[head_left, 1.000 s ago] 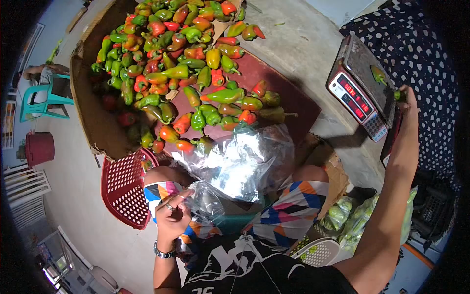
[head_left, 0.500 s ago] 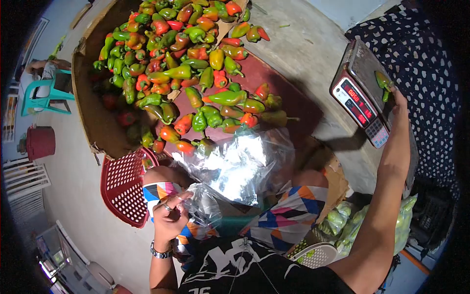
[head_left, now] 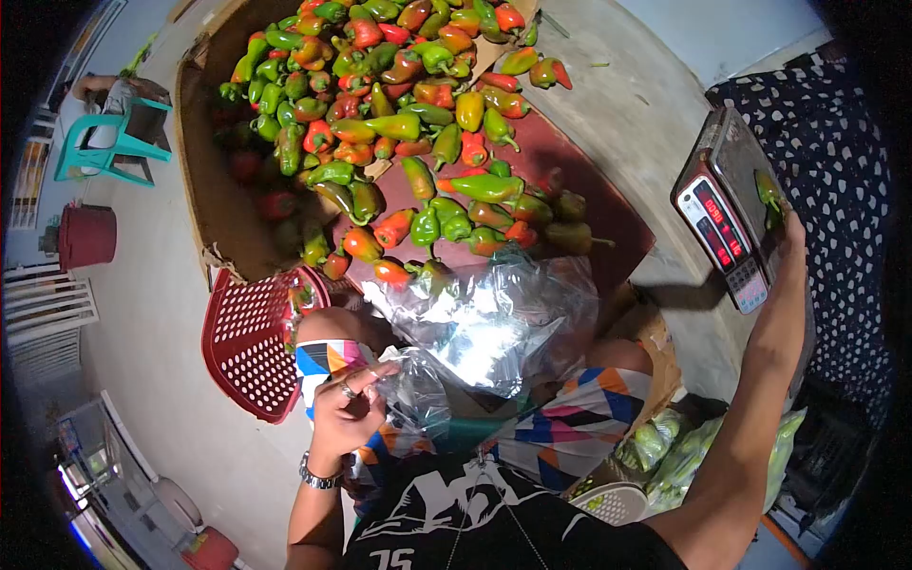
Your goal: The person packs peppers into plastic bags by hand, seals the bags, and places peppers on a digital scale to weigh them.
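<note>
In the head view a clear plastic bag [head_left: 484,323] lies over my lap, its near edge pinched in my left hand [head_left: 350,410], whose fingers are closed. On the right, my right hand [head_left: 790,239] is at the far side of a digital scale [head_left: 722,180] with a red lit display. A green pepper [head_left: 768,193] rests against the scale's plate at my right fingertips; whether they grip it cannot be made out. Many red and green peppers [head_left: 380,114] lie heaped on cardboard and a dark red surface [head_left: 570,157].
A red perforated basket [head_left: 252,342] stands left of my knee. Bags of green produce [head_left: 689,465] and a pale basket [head_left: 617,503] are at lower right. Behind, at the left, a person sits on a green chair [head_left: 119,142] near a red bucket [head_left: 87,236].
The view has shifted, so the peppers and scale appear further right and most things lower. The digits on the scale's display differ. My left hand still holds the bag.
</note>
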Demonstrator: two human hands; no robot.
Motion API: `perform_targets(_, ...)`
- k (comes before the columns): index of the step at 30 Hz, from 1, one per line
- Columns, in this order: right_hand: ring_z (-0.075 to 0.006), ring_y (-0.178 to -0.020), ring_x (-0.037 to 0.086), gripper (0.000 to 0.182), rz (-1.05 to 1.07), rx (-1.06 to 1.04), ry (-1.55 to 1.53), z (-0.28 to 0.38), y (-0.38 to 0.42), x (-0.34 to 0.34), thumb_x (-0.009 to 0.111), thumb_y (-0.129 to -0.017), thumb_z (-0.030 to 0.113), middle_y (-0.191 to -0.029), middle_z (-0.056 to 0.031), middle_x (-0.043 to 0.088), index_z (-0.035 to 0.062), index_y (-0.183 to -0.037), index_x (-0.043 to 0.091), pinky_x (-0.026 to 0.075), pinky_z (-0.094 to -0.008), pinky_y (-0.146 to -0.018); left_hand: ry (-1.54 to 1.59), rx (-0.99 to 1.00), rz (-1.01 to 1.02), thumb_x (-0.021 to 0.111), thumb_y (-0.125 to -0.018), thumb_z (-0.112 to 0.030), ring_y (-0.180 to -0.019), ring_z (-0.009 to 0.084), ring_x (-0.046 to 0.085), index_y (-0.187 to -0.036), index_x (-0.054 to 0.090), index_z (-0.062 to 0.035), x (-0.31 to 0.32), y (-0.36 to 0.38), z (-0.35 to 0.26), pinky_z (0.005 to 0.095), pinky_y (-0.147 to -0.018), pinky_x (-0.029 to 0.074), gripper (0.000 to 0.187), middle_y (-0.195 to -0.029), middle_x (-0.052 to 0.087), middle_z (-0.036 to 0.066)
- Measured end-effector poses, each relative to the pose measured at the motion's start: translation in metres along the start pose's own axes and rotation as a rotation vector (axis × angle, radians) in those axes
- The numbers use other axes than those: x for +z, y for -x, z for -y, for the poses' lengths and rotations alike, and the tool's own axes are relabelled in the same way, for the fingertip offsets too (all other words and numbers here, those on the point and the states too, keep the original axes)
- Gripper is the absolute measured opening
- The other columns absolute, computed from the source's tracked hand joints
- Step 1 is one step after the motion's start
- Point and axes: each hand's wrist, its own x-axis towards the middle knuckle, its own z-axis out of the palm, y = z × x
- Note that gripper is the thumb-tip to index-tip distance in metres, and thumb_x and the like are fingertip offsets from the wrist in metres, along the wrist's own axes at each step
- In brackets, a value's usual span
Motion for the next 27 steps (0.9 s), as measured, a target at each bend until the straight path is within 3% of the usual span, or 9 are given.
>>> perform_targets(7, -0.0272, -0.094, 0.071, 0.04, -0.338, -0.138, -0.161, 0.021, 0.062, 0.018, 0.074, -0.09, 0.034, -0.108, -0.0114, 0.074, 0.0042, -0.116, 0.073, 0.056, -0.0372, -0.083, -0.096, 0.03, 0.036, 0.06, -0.077, 0.015, -0.101, 0.0211, 0.074, -0.131, 0.068, -0.0069, -0.008, 0.002, 0.003, 0.0304, -0.087, 0.055, 0.059, -0.116, 0.077, 0.013)
perform_targets(10, -0.0324, -0.096, 0.073, 0.039, -1.106, -0.579, 0.712, 0.07, 0.113, 0.05, 0.073, -0.089, 0.035, -0.105, -0.015, 0.077, 0.0024, -0.111, 0.075, 0.055, -0.04, -0.087, -0.071, 0.021, 0.042, 0.061, -0.075, 0.017, -0.075, 0.0102, 0.064, -0.129, 0.069, -0.0058, -0.012, 0.003, 0.001, 0.0238, -0.07, 0.052, 0.059, -0.117, 0.077, 0.012)
perform_targets(11, -0.0341, -0.097, 0.074, 0.039, -1.131, -0.775, 0.731, 0.094, 0.142, 0.082, 0.073, -0.089, 0.035, -0.105, -0.0161, 0.078, 0.0017, -0.11, 0.076, 0.055, -0.0409, -0.088, -0.06, 0.005, 0.053, 0.061, -0.074, 0.017, -0.07, 0.008, 0.061, -0.129, 0.069, -0.0056, -0.013, 0.003, 0.001, 0.0225, -0.067, 0.051, 0.06, -0.117, 0.077, 0.011)
perform_targets(12, -0.0319, -0.095, 0.074, 0.037, -1.003, -0.94, 0.633, 0.113, 0.175, 0.125, 0.073, -0.09, 0.035, -0.103, -0.0157, 0.078, 0.0023, -0.107, 0.077, 0.055, -0.0402, -0.087, -0.016, 0.027, 0.037, 0.061, -0.073, 0.018, -0.064, 0.0052, 0.052, -0.129, 0.07, -0.0046, -0.012, 0.001, 0.001, 0.0206, -0.062, 0.047, 0.061, -0.117, 0.077, 0.011)
perform_targets(18, -0.0208, -0.098, 0.072, 0.027, 0.005, -1.618, 0.444, 0.162, 0.315, 0.398, 0.07, -0.097, 0.026, -0.109, -0.0102, 0.075, 0.0047, -0.115, 0.073, 0.054, -0.0333, -0.091, 0.191, -0.042, -0.028, 0.06, -0.071, 0.017, -0.073, 0.0067, 0.061, -0.125, 0.073, -0.0019, -0.011, 0.009, 0.007, 0.0219, -0.066, 0.05, 0.058, -0.116, 0.077, 0.012)
perform_targets(20, -0.0227, -0.104, 0.071, 0.028, 0.238, -1.603, 0.477, 0.153, 0.332, 0.5, 0.071, -0.097, 0.025, -0.111, -0.0108, 0.075, 0.0057, -0.118, 0.071, 0.052, -0.0349, -0.098, 0.249, -0.052, -0.03, 0.06, -0.071, 0.017, -0.076, 0.007, 0.063, -0.124, 0.073, -0.0011, -0.014, 0.008, 0.004, 0.0223, -0.067, 0.051, 0.058, -0.116, 0.077, 0.014)
perform_targets(21, -0.0385, -0.098, 0.069, 0.037, 0.308, -1.421, 0.482, 0.167, 0.422, 0.528, 0.07, -0.085, 0.029, -0.104, -0.0246, 0.072, 0.0, -0.108, 0.073, 0.055, -0.047, -0.088, 0.216, -0.039, 0.0, 0.06, -0.072, 0.016, -0.078, 0.0071, 0.065, -0.125, 0.073, -0.0008, -0.017, 0.008, 0.006, 0.0228, -0.067, 0.052, 0.057, -0.116, 0.077, 0.014)
perform_targets(24, -0.0397, -0.125, 0.057, 0.044, 0.524, -1.71, 0.56, 0.162, 0.436, 0.645, 0.063, -0.09, 0.023, -0.131, -0.0242, 0.061, 0.0021, -0.129, 0.062, 0.047, -0.0473, -0.107, 0.165, -0.015, 0.046, 0.064, -0.073, 0.013, -0.096, 0.0155, 0.074, -0.125, 0.072, -0.0004, -0.022, 0.006, 0.01, 0.0285, -0.08, 0.058, 0.054, -0.117, 0.076, 0.015)
perform_targets(27, -0.0377, -0.139, 0.048, 0.065, 0.702, -1.376, 0.941, 0.18, 0.479, 0.719, 0.066, -0.088, 0.023, -0.152, -0.022, 0.048, 0.0123, -0.15, 0.049, 0.041, -0.0435, -0.117, 0.112, -0.007, 0.093, 0.068, -0.075, 0.008, -0.104, 0.0239, 0.076, -0.125, 0.073, -0.002, -0.031, 0.004, 0.009, 0.0329, -0.09, 0.058, 0.051, -0.117, 0.076, 0.015)
